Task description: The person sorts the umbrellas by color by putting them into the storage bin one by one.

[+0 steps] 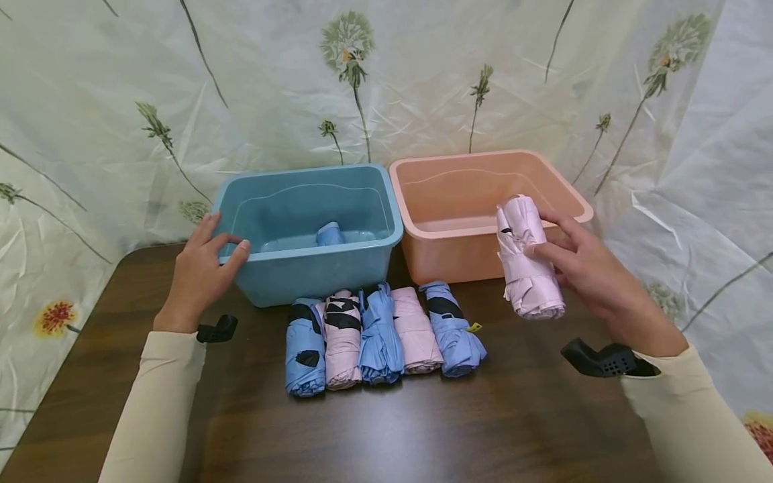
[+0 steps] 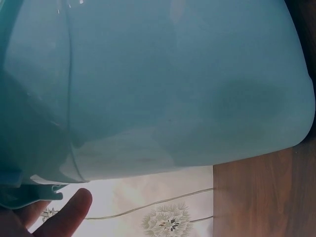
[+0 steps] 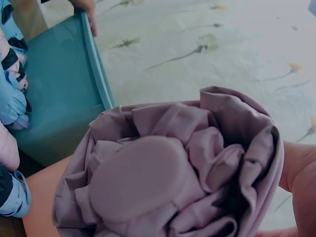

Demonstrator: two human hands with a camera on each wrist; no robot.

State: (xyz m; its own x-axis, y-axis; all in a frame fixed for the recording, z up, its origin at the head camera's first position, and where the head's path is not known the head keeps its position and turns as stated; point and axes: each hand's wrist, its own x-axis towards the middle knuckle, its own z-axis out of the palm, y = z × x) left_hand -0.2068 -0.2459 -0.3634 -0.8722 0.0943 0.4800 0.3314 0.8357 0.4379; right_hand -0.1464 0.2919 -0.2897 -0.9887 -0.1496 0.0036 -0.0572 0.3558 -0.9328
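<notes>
My right hand (image 1: 582, 268) grips a rolled-up pink folding umbrella (image 1: 528, 261) in front of the orange bin (image 1: 459, 258). The right wrist view shows that umbrella's round end (image 3: 140, 180) and gathered cloth up close. At the left corner of the blue bin (image 1: 314, 272), my left hand (image 1: 202, 272) holds the rim with thumb and fingers. One blue umbrella (image 1: 329, 233) lies inside the blue bin. In the left wrist view, the bin's wall (image 2: 173, 94) fills most of the picture, with a fingertip (image 2: 74, 207) by the rim.
Before the bins lies a row of several folded umbrellas, alternating blue (image 1: 304, 352) and pink (image 1: 344, 339). A yellow tag (image 1: 474, 327) sticks out of the rightmost one. The dark wooden table (image 1: 386, 443) carries everything. A flowered cloth (image 1: 272, 87) hangs behind the bins.
</notes>
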